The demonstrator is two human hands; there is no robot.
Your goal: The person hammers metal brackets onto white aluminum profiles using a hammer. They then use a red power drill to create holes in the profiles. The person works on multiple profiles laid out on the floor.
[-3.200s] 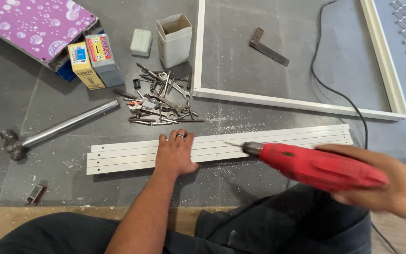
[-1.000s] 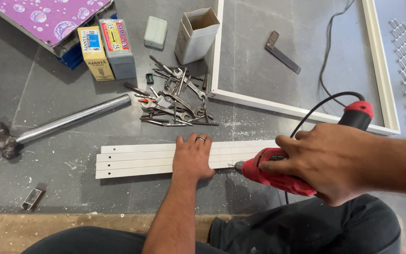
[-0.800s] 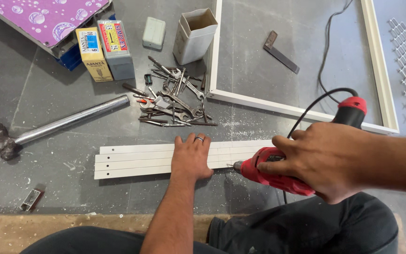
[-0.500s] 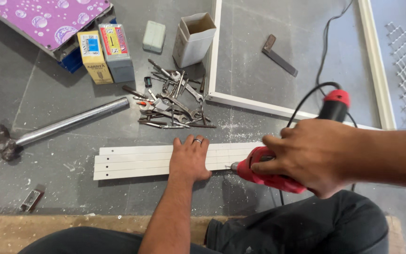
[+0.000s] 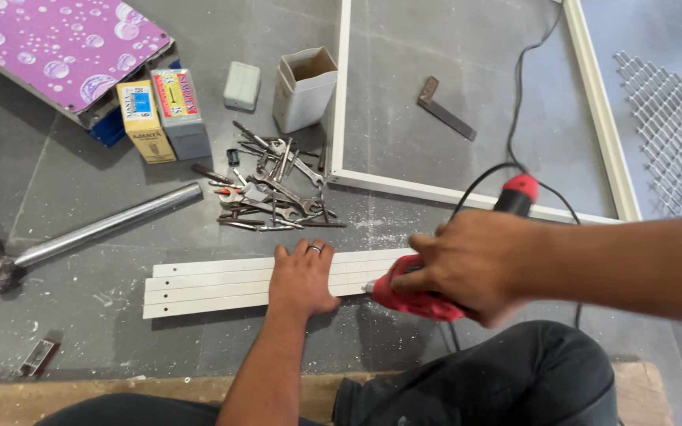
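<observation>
A dark grey stone floor [image 5: 80,181], dusted with pale shavings and drilling dust, is seen from above, with a strip of wooden board along the near edge. Three white strips [image 5: 207,285] are laid side by side on the floor, and the left hand [image 5: 303,276] is pressed flat on them with its fingers spread open, a ring on one finger. A red electric drill [image 5: 424,293] is gripped by the right hand [image 5: 467,264], whose fingers are closed around its body; its nose is held against the strips just beside the left hand, and its black cord is trailed away across the floor. Beyond the strips a heap of spanners and other metal tools [image 5: 274,189] is scattered, with a long-handled metal hammer [image 5: 80,237] to the left. Two small cartons [image 5: 159,114], an open grey box [image 5: 305,87], and a purple bubble-patterned panel [image 5: 57,47] are set farther back. A white rectangular frame [image 5: 451,193] lies on the floor with a try square [image 5: 445,118] inside it, and metal mesh [image 5: 676,134] is seen at the right edge.
</observation>
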